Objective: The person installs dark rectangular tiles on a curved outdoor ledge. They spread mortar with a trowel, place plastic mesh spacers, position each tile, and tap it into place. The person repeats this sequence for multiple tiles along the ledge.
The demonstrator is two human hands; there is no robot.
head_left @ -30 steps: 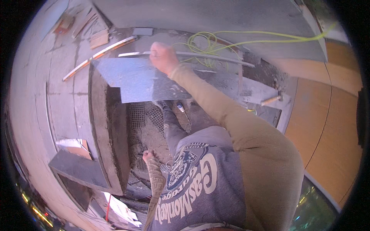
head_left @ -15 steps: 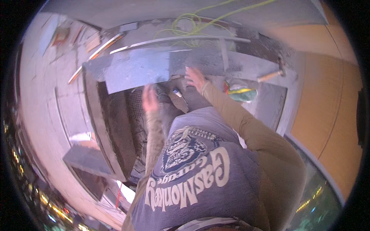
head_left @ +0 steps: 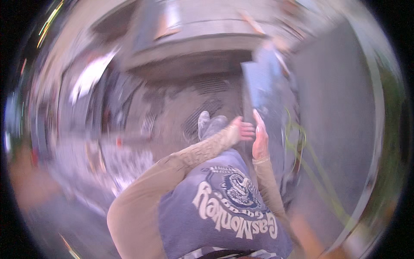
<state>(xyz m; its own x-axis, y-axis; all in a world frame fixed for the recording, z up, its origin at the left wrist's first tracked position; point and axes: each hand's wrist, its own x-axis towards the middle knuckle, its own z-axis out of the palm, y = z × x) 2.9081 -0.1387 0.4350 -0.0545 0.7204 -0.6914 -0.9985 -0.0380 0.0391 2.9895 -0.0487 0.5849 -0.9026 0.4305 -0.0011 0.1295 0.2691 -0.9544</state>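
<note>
My left hand (head_left: 244, 131) is in front of my body, its fingers stretched out sideways and slightly blurred, with nothing seen in them. Just to its right, my right hand (head_left: 260, 142) is held upright and flat, its palm turned toward the left hand. A narrow gap seems to separate the two. Beyond the fingertips lies a pale blue flat sheet (head_left: 258, 82) on a grey ledge (head_left: 276, 129); I cannot tell whether the right fingertips touch it.
A yellow-green hose or cable (head_left: 317, 168) loops at the right, beside a large grey panel (head_left: 332, 86). A raised grey block edge (head_left: 189, 49) crosses ahead. My shoes (head_left: 204, 118) stand on a dusty, ridged floor (head_left: 172, 105). Motion blurs the left side.
My view has swung leftward, so the blue sheet and the hose now lie on the right. Both hands have left the sheet's near edge and come close together.
</note>
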